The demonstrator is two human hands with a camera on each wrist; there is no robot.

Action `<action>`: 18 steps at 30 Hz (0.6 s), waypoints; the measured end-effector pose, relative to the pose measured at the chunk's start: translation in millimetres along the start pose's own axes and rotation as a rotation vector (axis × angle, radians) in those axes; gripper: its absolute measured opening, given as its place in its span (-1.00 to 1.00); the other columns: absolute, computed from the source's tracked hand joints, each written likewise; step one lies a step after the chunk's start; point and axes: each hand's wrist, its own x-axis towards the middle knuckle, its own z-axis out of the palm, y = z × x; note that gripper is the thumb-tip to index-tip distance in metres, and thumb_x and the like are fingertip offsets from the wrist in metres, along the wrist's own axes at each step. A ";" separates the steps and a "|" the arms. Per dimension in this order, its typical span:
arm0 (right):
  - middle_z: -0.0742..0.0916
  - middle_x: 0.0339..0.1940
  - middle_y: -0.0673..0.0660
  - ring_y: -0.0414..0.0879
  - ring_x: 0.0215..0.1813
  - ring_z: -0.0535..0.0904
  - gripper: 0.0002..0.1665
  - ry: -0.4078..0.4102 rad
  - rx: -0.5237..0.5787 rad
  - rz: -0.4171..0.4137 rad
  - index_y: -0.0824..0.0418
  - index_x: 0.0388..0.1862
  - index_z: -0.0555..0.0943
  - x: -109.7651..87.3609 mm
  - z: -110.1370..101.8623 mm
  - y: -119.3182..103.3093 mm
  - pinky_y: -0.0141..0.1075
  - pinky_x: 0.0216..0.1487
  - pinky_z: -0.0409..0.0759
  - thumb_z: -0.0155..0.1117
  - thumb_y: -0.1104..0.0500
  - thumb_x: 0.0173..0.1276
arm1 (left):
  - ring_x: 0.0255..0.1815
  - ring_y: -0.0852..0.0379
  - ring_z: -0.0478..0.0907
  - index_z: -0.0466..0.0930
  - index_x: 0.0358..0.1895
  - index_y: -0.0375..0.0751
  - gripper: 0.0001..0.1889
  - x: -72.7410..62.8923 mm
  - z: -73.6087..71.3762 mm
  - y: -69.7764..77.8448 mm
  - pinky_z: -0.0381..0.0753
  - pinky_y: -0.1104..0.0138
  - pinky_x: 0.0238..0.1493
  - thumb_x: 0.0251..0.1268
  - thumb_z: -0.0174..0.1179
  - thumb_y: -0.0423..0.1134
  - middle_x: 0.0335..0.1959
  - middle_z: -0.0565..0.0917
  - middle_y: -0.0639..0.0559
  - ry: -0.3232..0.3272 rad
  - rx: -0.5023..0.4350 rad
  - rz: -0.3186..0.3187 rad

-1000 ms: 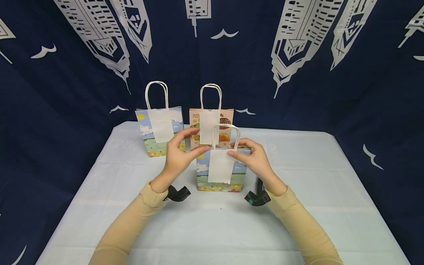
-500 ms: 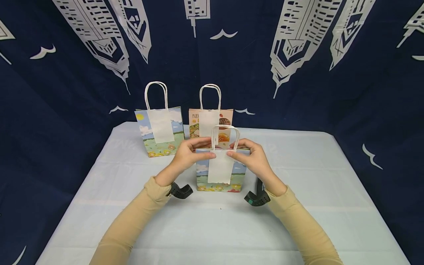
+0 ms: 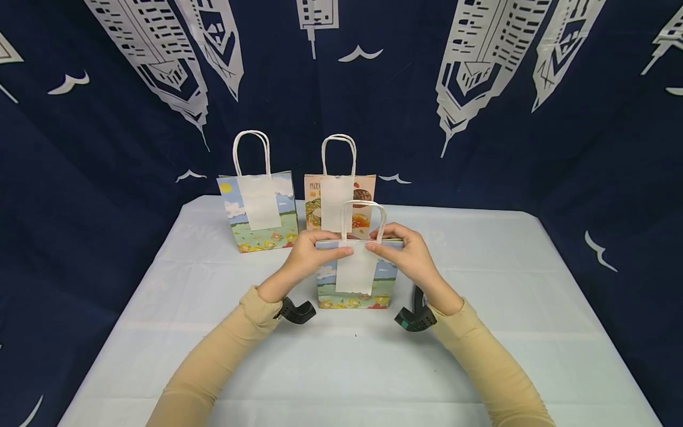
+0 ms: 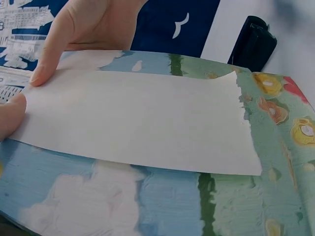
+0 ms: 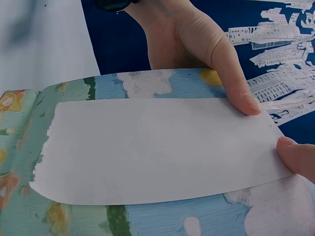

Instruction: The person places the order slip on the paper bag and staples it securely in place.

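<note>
A small paper gift bag (image 3: 354, 284) with a painted sky, meadow and flowers stands upright on the table in the head view. Its looped white handle (image 3: 364, 203) rises above, and a blank white paper panel (image 4: 142, 123) covers the middle of its front. My left hand (image 3: 305, 258) pinches the top rim left of centre, thumb in front and fingers behind. On the other side, my right hand (image 3: 413, 256) pinches the same rim. Both thumbs press the panel's upper end, as the right wrist view also shows. Most fingertips are hidden behind the bag.
A matching meadow bag (image 3: 288, 219) stands back left. Directly behind the held bag is a peach food-print bag (image 3: 363, 201), partly covered by it. The pale tabletop (image 3: 507, 284) meets a navy curtain (image 3: 395, 118) at the back.
My left hand has moved right and down from in front of the rear bags and now pinches the front bag's rim. The right hand and the bags have stayed in place.
</note>
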 end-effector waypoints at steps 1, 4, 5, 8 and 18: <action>0.67 -0.14 0.30 0.08 0.07 0.51 -0.75 -0.001 0.000 0.004 0.40 -0.16 0.61 -0.2 0.0 -0.1 -0.12 -0.03 0.55 0.36 0.31 0.19 | 0.00 0.08 0.53 0.73 -0.22 -0.27 -0.71 0.0 0.4 -0.7 0.50 0.20 0.06 0.00 0.44 -0.19 -0.14 0.69 -0.03 0.003 -0.001 0.002; 0.67 -0.14 0.30 0.06 0.07 0.50 -0.75 -0.001 -0.003 0.007 0.39 -0.16 0.61 -0.5 0.2 -0.5 -0.10 0.00 0.53 0.36 0.31 0.20 | -0.04 0.10 0.54 0.73 -0.26 -0.26 -0.74 -0.2 1.8 -1.9 0.52 0.22 0.02 0.01 0.43 -0.17 -0.18 0.70 0.00 0.010 -0.009 0.002; 0.67 -0.14 0.30 0.05 0.06 0.50 -0.75 0.000 -0.004 0.008 0.39 -0.16 0.61 -0.4 0.3 -0.6 -0.10 0.01 0.52 0.36 0.31 0.20 | -0.05 0.11 0.54 0.73 -0.27 -0.26 -0.74 -0.3 2.1 -2.2 0.53 0.22 0.01 0.01 0.43 -0.16 -0.18 0.69 0.00 0.013 -0.014 0.000; 0.67 -0.13 0.29 0.02 0.05 0.50 -0.75 0.002 -0.010 0.013 0.39 -0.15 0.61 2.3 0.8 6.8 -0.10 0.03 0.51 0.35 0.31 0.20 | -0.07 0.10 0.55 0.73 -0.27 -0.28 -0.74 -0.5 2.9 -2.4 0.56 0.22 -0.03 0.01 0.43 -0.17 -0.19 0.69 -0.01 0.019 -0.025 -0.007; 0.68 -0.08 0.13 -0.06 0.10 0.48 -0.64 -0.058 0.024 -0.074 0.30 -0.06 0.60 9.1 -5.7 38.8 -0.29 -0.10 0.57 0.41 0.25 0.15 | -0.12 0.10 0.57 0.73 -0.31 -0.26 -0.76 -2.0 2.4 -2.0 0.56 0.20 -0.06 0.03 0.42 -0.16 -0.24 0.70 0.00 0.018 -0.032 0.018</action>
